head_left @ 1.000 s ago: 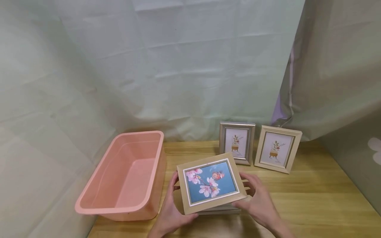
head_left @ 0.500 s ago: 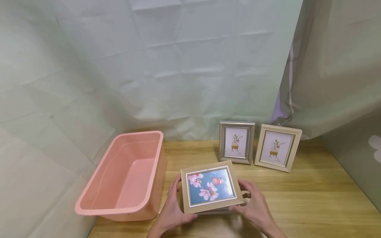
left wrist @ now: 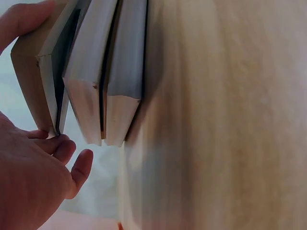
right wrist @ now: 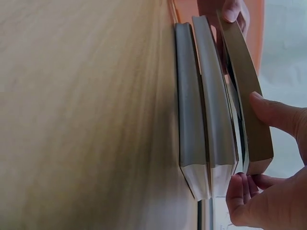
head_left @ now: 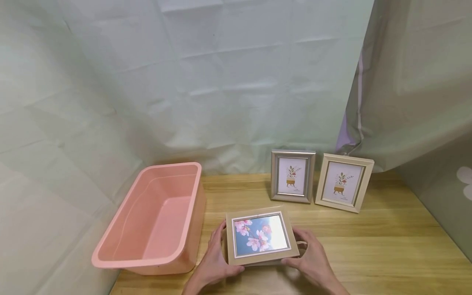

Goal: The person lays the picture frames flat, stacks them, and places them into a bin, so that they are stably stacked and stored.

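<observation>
Both hands hold a tan photo frame (head_left: pixel 261 235) with a blossom and butterfly picture, face up and slightly tilted. My left hand (head_left: pixel 214 262) grips its left end, and my right hand (head_left: pixel 311 260) grips the right end. In the right wrist view the right thumb (right wrist: pixel 271 110) presses the near edge while fingers curl under the end. Beneath it, two frames lie stacked on the wooden table: a lower silvery frame (right wrist: pixel 188 100) and an upper one (right wrist: pixel 216 105). A narrow gap at the ends separates the tan frame from the upper one (left wrist: pixel 91 52).
A pink plastic tub (head_left: pixel 191 213) stands to the left. Behind the hands, a silver photo frame (head_left: pixel 274 176) and a cream photo frame (head_left: pixel 363 184) stand upright with plant pictures. A pale curtain (head_left: pixel 236 90) hangs along the back of the table (head_left: pixel 391 241).
The tan frame has been lowered towards the stack and tilts less, with both hands following it down. Glare has spread over the right side of its picture.
</observation>
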`<state>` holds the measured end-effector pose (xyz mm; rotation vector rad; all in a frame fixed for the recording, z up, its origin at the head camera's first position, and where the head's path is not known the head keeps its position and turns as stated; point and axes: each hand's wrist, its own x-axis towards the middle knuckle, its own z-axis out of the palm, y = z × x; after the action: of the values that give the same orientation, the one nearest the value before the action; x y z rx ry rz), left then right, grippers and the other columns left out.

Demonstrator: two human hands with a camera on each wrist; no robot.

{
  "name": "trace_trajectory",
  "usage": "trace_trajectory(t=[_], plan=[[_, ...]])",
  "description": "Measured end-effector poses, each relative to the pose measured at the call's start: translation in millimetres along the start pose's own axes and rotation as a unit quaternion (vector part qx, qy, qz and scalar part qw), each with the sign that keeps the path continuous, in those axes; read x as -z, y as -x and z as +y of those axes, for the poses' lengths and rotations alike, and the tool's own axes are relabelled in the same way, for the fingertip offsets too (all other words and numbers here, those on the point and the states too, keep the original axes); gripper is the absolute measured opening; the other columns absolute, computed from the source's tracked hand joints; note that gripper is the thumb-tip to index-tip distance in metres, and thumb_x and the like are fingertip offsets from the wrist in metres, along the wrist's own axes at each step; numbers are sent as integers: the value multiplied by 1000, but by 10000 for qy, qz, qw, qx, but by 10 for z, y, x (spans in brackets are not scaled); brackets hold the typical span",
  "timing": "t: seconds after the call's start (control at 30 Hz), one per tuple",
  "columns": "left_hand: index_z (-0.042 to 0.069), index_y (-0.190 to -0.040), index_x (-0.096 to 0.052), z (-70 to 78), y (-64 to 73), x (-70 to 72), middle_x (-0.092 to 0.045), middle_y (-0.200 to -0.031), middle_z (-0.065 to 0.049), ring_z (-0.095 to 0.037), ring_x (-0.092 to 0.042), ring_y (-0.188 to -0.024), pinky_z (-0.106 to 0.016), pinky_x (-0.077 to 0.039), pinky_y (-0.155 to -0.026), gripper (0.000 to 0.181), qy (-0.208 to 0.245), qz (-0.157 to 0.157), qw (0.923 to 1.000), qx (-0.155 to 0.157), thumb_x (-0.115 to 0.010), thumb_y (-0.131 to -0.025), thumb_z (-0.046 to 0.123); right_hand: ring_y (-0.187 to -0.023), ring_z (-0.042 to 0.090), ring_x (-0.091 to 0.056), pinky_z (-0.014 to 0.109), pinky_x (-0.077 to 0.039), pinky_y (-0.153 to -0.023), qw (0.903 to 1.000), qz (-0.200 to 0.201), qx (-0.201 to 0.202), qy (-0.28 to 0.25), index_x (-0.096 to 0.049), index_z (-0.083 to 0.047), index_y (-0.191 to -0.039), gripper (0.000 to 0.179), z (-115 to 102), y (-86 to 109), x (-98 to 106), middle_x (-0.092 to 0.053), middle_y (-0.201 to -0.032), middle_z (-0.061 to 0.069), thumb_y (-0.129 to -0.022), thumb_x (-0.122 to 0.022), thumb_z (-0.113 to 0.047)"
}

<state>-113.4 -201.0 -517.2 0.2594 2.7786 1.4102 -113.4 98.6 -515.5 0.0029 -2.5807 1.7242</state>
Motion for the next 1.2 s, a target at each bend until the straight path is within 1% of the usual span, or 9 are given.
trace_trajectory(t=[0.2, 0.4, 0.6, 0.73, 0.83, 0.93, 1.07, 1.2], plan=[[1, -170, -22, -32, -28, 0, -36, -168, -27, -49, -45, -152, -67, -43, -123, 142, -58, -121, 9999, 46, -105, -59, 31, -112, 22, -69, 26, -63, -96, 9999, 15, -78, 134, -68, 1, -140, 93, 16, -15, -24, -70, -127, 11, -55, -106, -6], [1, -171, -21, -34, -41, 15, -33, -170, -29, -50, -46, -150, -67, -45, -122, 142, -66, -241, 9996, 154, -105, -60, 33, -115, 24, -69, 26, -62, -97, 9997, -23, -141, 195, -67, 1, -142, 96, 29, -25, -27, -70, -129, 12, -55, -106, -8], [0, -171, -19, -35, -51, 24, -31, -171, -30, -50, -47, -150, -67, -44, -122, 142, -40, -353, 9991, 237, -105, -62, 31, -116, 24, -69, 24, -62, -97, 9996, -82, -234, 152, -65, 1, -144, 97, 34, -39, -25, -68, -130, 13, -56, -106, -8], [-1, -171, -17, -40, -59, 26, -30, -171, -31, -48, -53, -146, -65, -44, -122, 143, -75, -406, 9988, 251, -104, -62, 31, -115, 25, -70, 25, -62, -96, 9997, -88, -227, 89, -64, 2, -144, 98, 28, -39, -23, -68, -129, 14, -56, -105, -6], [-2, -171, -16, -49, -69, 25, -30, -171, -31, -43, -62, -136, -60, -47, -121, 144, -214, -449, 9985, 241, -104, -63, 33, -113, 26, -71, 26, -63, -95, 9996, -93, -228, 109, -64, 2, -145, 98, 19, -38, -22, -68, -129, 14, -56, -105, -6], [-2, -172, -16, -60, -77, 27, -31, -172, -30, -37, -67, -128, -53, -51, -117, 144, -290, -491, 9981, 225, -103, -64, 35, -113, 25, -71, 25, -62, -95, 9995, -119, -268, 143, -64, 1, -145, 98, 11, -40, -21, -67, -130, 14, -57, -105, -8], [1, -172, -16, -69, -77, 41, -32, -172, -27, -36, -67, -122, -41, -56, -106, 141, -141, -566, 9980, 228, -103, -65, 31, -111, 23, -70, 25, -61, -93, 9991, -236, -322, 171, -64, 0, -147, 98, 6, -45, 2, -67, -131, 14, -59, -105, -9], [4, -172, -17, -69, -75, 61, -36, -168, -25, -35, -66, -120, -33, -58, -96, 139, 55, -610, 9977, 284, -103, -66, 29, -110, 24, -71, 28, -63, -92, 9983, -508, -194, 205, -61, 2, -148, 96, -37, -105, 114, -68, -131, 17, -64, -104, -10]])
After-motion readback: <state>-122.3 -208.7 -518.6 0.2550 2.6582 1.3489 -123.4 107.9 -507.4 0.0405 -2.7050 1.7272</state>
